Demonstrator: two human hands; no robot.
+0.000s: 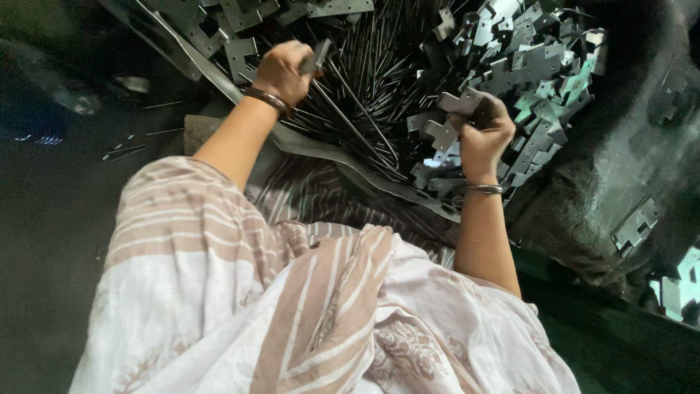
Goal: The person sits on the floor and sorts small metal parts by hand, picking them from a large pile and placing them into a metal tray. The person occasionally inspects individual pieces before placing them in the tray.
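My left hand (281, 71) is closed around a small grey metal piece (315, 57) above a heap of thin metal rods (364, 95). My right hand (481, 131) grips a flat grey notched metal plate (458, 102), held over a pile of similar stamped plates (539, 66). Both wrists wear a metal bangle. A shallow metal tray edge (343, 157) runs under the rods in front of my lap.
More stamped plates (233, 22) lie at the top left of the tray. A loose hinge-like plate (636, 225) rests on the dark ground to the right. Shiny parts (678, 288) sit at the right edge. Striped cloth covers my lap.
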